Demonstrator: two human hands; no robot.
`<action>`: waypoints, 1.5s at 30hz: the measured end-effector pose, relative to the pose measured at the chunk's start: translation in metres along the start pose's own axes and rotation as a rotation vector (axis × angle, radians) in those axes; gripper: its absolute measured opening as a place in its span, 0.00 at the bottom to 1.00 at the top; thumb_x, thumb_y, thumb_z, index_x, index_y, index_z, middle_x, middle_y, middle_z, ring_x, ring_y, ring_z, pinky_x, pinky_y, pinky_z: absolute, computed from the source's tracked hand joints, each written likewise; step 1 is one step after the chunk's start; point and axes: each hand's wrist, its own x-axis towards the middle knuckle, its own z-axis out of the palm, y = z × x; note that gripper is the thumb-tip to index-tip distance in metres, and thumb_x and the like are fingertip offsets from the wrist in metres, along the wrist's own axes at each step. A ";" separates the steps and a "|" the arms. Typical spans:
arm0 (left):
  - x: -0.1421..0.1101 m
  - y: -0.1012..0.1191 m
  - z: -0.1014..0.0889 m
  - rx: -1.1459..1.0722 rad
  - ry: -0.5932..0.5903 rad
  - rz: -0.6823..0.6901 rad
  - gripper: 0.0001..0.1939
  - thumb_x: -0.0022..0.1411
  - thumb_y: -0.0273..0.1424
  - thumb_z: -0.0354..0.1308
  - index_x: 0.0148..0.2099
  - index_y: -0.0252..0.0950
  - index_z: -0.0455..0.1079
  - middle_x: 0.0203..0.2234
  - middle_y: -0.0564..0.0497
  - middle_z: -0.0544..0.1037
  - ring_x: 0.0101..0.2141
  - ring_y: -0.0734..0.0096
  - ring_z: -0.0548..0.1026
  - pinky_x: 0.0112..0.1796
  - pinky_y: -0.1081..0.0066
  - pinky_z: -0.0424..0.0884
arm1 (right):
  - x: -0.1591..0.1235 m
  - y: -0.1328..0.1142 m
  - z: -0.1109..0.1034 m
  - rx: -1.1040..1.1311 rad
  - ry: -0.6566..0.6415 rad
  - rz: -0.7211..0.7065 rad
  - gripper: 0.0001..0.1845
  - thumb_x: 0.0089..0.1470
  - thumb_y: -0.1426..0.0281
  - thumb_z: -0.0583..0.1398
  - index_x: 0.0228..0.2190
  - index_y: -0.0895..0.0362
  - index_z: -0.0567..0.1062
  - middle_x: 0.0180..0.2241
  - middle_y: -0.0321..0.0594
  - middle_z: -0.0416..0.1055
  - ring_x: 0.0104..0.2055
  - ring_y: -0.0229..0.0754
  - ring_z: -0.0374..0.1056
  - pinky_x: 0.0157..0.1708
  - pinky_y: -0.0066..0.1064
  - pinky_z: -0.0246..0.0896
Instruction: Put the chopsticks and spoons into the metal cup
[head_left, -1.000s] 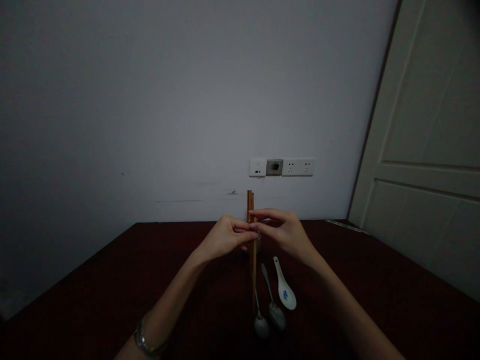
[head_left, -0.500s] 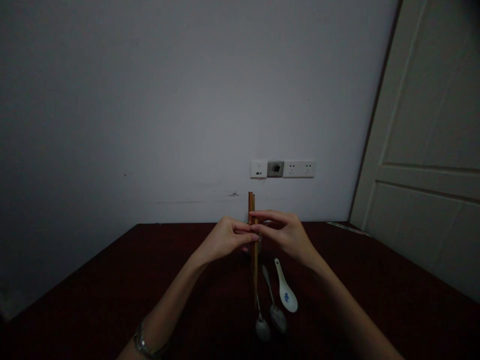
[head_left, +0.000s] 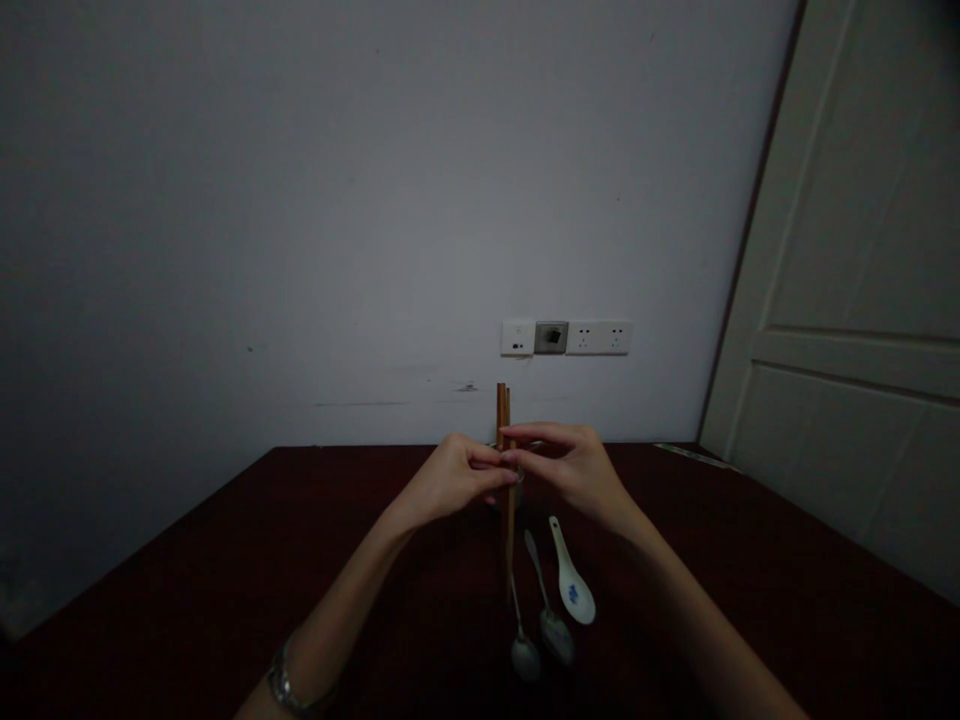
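Wooden chopsticks [head_left: 511, 530] stand nearly upright between my two hands, their tops rising above the fingers. My left hand [head_left: 457, 475] pinches them from the left with thumb and fingers. From the right, my right hand [head_left: 566, 462] closes its thumb and fingertips on them a little higher. Behind the hands is a small container [head_left: 517, 495], mostly hidden. Below the hands lie two metal spoons, a thin one [head_left: 526, 658] and a wider one [head_left: 556, 637]. A white ceramic spoon [head_left: 576, 595] with a blue mark lies to their right.
The dark red table [head_left: 262, 570] reaches back to a pale wall [head_left: 375, 200]. Sockets and switches [head_left: 598, 338] sit on the wall above it. A panelled door [head_left: 862, 300] stands at the right. A flat strip [head_left: 694, 456] lies by the table's back right edge.
The lower ends of the chopsticks have risen slightly. Both hands keep almost the same place and grip, and the spoons have not moved.
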 end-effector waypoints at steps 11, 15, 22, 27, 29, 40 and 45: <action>0.000 0.000 -0.001 -0.009 -0.003 -0.037 0.12 0.51 0.33 0.58 0.35 0.32 0.75 0.24 0.49 0.75 0.24 0.77 0.69 0.27 0.74 0.66 | 0.000 0.001 0.001 -0.004 -0.009 -0.030 0.15 0.43 0.67 0.63 0.37 0.54 0.76 0.31 0.40 0.75 0.32 0.39 0.70 0.32 0.33 0.67; 0.000 0.001 0.000 0.013 -0.004 -0.022 0.12 0.51 0.33 0.57 0.35 0.31 0.75 0.23 0.50 0.75 0.24 0.77 0.69 0.27 0.73 0.67 | 0.000 -0.001 0.001 -0.018 0.003 -0.025 0.14 0.42 0.67 0.63 0.35 0.56 0.77 0.30 0.41 0.75 0.31 0.40 0.71 0.32 0.33 0.67; 0.001 0.000 0.000 0.022 -0.004 -0.024 0.12 0.51 0.33 0.57 0.36 0.32 0.75 0.25 0.49 0.76 0.25 0.76 0.70 0.27 0.74 0.68 | 0.000 0.000 0.001 -0.037 -0.023 -0.012 0.15 0.43 0.67 0.62 0.37 0.56 0.76 0.31 0.40 0.75 0.32 0.40 0.71 0.34 0.34 0.67; 0.002 -0.004 -0.007 0.033 0.009 -0.029 0.11 0.51 0.33 0.57 0.34 0.31 0.75 0.24 0.48 0.76 0.23 0.77 0.70 0.26 0.76 0.67 | 0.002 -0.006 -0.013 -0.019 0.001 0.045 0.21 0.43 0.66 0.63 0.42 0.55 0.74 0.36 0.42 0.75 0.37 0.41 0.70 0.39 0.36 0.66; 0.003 -0.004 -0.011 0.038 0.019 -0.028 0.11 0.51 0.34 0.58 0.32 0.31 0.75 0.24 0.48 0.76 0.23 0.77 0.70 0.25 0.76 0.67 | 0.004 -0.007 -0.021 -0.040 0.052 0.107 0.18 0.43 0.64 0.62 0.38 0.56 0.76 0.35 0.43 0.75 0.38 0.42 0.70 0.40 0.37 0.65; 0.007 -0.007 -0.022 0.027 0.109 0.018 0.12 0.50 0.34 0.58 0.31 0.29 0.74 0.26 0.45 0.77 0.26 0.74 0.73 0.26 0.75 0.70 | -0.005 0.039 -0.007 0.130 -0.353 0.498 0.22 0.34 0.63 0.67 0.35 0.59 0.78 0.32 0.44 0.76 0.34 0.42 0.70 0.39 0.36 0.63; 0.008 -0.008 -0.019 0.019 0.092 0.007 0.12 0.50 0.35 0.58 0.30 0.29 0.74 0.25 0.46 0.77 0.24 0.76 0.72 0.26 0.76 0.70 | -0.007 0.047 0.009 0.124 -0.299 0.493 0.21 0.33 0.62 0.67 0.32 0.61 0.79 0.30 0.45 0.76 0.31 0.41 0.70 0.36 0.35 0.63</action>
